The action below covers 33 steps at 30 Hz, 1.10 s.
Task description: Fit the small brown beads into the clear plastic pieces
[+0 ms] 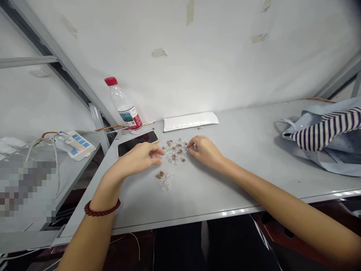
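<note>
The scattered jumble of small brown and clear plastic pieces [174, 148] lies on the worktop [197, 195], between my two hands. My right grip [206, 149] is at the jumble's right edge, thumb and forefinger drawn close together; I can't tell whether a piece is pinched there. My left grip [141, 156] waits at the left edge, thumb parted from loosely curled fingers, nothing visible in it. Such light bits likely skid, so I'd pinch one at a time with the fingertips, palms clear of the rest. Nearer the front edge sit separate brown bits [160, 174] and clear bits [164, 185], which I'd avoid brushing. The smartphone [138, 143] lies just beside my left grip.
</note>
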Motion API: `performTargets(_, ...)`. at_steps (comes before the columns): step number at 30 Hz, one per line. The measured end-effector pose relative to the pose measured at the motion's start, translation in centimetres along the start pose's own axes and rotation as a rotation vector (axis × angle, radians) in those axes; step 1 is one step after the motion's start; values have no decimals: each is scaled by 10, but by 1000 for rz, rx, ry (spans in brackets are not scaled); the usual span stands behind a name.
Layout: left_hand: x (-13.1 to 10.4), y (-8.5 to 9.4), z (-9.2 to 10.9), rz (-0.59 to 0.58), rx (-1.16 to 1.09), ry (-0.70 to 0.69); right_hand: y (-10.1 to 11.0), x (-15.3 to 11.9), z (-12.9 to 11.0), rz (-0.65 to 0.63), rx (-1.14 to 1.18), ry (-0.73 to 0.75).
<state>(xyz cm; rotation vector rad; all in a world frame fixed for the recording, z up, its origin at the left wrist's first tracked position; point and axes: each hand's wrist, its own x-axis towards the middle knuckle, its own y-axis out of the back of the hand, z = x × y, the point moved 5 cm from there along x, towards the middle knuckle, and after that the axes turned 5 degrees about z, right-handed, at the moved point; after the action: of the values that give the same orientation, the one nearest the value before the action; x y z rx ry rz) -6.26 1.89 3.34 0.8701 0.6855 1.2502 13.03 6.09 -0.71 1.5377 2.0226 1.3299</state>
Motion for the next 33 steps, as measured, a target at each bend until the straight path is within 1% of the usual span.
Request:
performTargets(1, -2, 0, -3, -64, 30, 12, -1, 0, 1, 3, -17, -1)
performTargets(3, -6, -3, -6, -171, 49, 20, 0, -1, -1, 56, -36, 28)
performTargets(5, -9, -7, -4, -249, 42, 14, 1, -5, -12, 108, -17, 145)
performTargets(6, -10, -10, -3, -284, 36, 7, 0, -9, -21, 99, 20, 234)
performTargets(7, -10, -13, -2, -313, 27, 0, -3, -13, -30, 61, 71, 330)
performTargets(9, -11, -19, 1, -361, 18, -19, -11, -23, -47, -72, 169, 498)
performTargets(11, -10, -22, 4, -377, 33, -43, -20, -31, -57, -190, 193, 590)
performTargets(13, -10, -24, 7, -376, 51, -56, -28, -36, -61, -241, 143, 614)
performTargets(17, -9, -25, 10, -348, 45, -31, -37, -39, -61, -235, 62, 613)
performTargets(21, -8, -27, 13, -324, 17, -58, -40, -42, -63, -194, 46, 646)
performTargets(24, -7, -26, 13, -317, 9, -42, -35, -40, -63, -209, 90, 608)
performTargets(27, -5, -22, 13, -261, 0, 8, -18, -33, -57, -185, 240, 482)
performTargets(30, -2, -14, 18, -132, -36, -34, 3, -22, -46, -90, 430, 280)
performTargets(33, -1, -7, 25, -20, -118, -83, 10, -14, -32, -65, 658, 36)
